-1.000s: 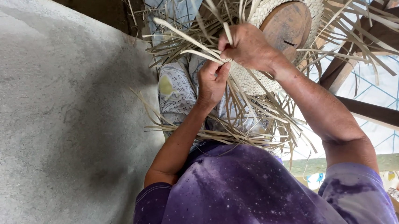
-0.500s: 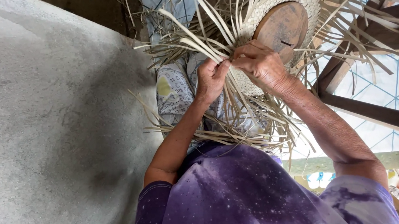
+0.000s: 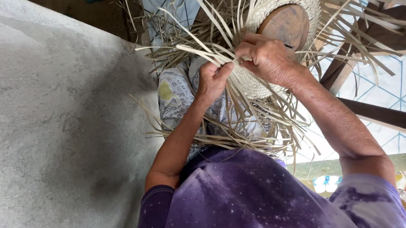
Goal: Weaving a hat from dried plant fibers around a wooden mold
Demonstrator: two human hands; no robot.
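Left hand (image 3: 213,81) and right hand (image 3: 266,59) both pinch pale strips (image 3: 207,52) at the edge of a half-woven hat (image 3: 257,82), which sits on a round wooden block (image 3: 285,24) over the lap. Loose strips fan out everywhere, grey wall (image 3: 45,117) alongside.

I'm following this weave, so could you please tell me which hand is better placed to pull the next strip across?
Probably the right hand: it lies on the woven piece with its fingers already at the strips. The left hand sits lower, pinching strips in place.
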